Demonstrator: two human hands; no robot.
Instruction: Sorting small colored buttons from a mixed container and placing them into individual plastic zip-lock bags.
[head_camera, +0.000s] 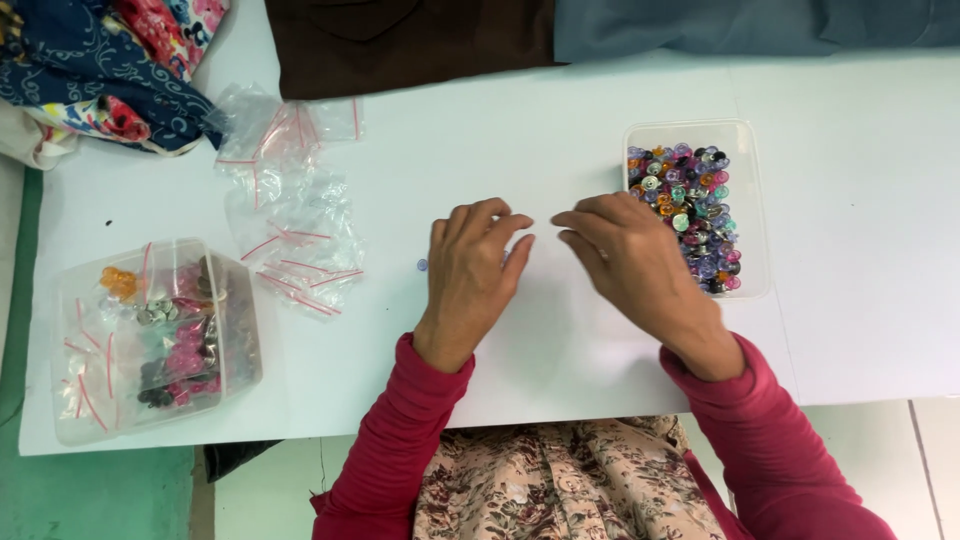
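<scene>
Red sleeves nearest; left hand (470, 275) and right hand (630, 255) palm-down on the white table (560, 350), fingertips curled toward each other, nearly meeting; pinching anything, cannot tell. Small bead (422, 265) just left. Clear tub of coloured beads (690, 215) beyond right hand. Farther left, zip bags (295, 225).

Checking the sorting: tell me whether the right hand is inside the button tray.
No: the right hand rests on the table, left of the tray.
</scene>
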